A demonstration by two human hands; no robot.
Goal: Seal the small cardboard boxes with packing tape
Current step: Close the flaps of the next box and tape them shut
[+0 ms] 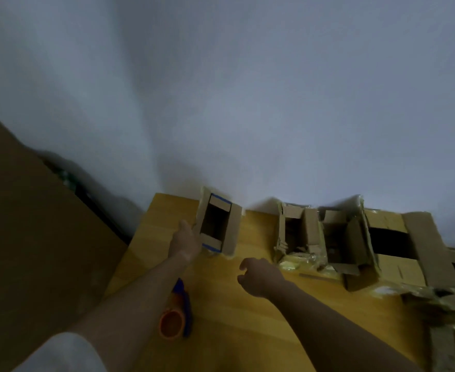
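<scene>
An orange-and-blue tape dispenser (176, 316) lies on the yellow table (247, 318), partly under the left forearm. Along the wall stand open cardboard boxes (328, 237) (flaps up, insides too dark to read). The left hand (184, 241) touches the blue-edged small box (217, 224) at its left flap; whether it grips, I cannot tell. The right hand (258, 276) hovers loosely curled, holding nothing.

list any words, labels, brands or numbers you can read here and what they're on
None can be read: the frame is dim and blurred.
Open box with blue tape, which the left hand touches: no print visible.
Orange and blue tape dispenser: no legible marking.
Torn boxes: no legible labels.
</scene>
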